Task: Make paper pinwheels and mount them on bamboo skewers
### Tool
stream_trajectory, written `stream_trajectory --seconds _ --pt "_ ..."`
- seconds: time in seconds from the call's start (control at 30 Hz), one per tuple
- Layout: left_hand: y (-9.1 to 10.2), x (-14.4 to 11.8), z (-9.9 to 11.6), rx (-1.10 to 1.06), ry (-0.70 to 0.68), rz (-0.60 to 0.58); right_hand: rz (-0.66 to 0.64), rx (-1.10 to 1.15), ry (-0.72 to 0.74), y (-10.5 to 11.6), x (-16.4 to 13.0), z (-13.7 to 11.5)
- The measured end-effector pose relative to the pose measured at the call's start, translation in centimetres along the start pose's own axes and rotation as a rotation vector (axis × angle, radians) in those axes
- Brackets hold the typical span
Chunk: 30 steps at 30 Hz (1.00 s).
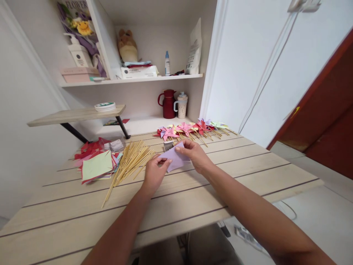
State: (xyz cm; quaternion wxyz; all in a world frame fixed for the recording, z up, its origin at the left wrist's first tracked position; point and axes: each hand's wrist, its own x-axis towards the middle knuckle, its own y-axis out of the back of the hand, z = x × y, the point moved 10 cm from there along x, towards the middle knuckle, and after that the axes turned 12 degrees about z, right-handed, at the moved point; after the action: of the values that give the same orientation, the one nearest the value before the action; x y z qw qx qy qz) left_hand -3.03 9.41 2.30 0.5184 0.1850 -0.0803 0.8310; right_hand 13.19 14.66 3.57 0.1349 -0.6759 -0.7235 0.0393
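A sheet of lilac paper point(178, 159) is held between my two hands above the table. My left hand point(156, 170) pinches its left edge with thumb and fingers. At its upper right corner, my right hand point(194, 154) grips the paper the same way. Just behind the paper stands a small open box point(168, 146) with tiny metal bits in it. To the left lies a loose heap of thin wooden sticks point(132, 158). Beyond my hands, finished paper pinwheels point(185, 128) on sticks lie in a row.
Stacked coloured paper squares point(97, 166) lie at the left, by red cut paper point(89, 149) and a clear plastic bag point(116, 145). A small riser shelf point(79, 115) stands behind them. At the back are a red jug point(168, 105) and a cup point(182, 106).
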Motion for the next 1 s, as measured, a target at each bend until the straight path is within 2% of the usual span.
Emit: stream_trajectory --seconds 0.57,0.87,1.0 --pt "-0.2 -0.1 0.9 0.000 -0.064 -0.002 -0.004 -0.019 0.013 0.3 0.3 0.5" --pt "0.0 0.0 0.7 -0.026 -0.034 0.023 -0.034 0.017 0.081 -0.1 0.3 -0.3" --pt "0.1 0.1 -0.6 -0.051 0.087 0.024 -0.082 0.019 0.050 -0.6 0.1 -0.1"
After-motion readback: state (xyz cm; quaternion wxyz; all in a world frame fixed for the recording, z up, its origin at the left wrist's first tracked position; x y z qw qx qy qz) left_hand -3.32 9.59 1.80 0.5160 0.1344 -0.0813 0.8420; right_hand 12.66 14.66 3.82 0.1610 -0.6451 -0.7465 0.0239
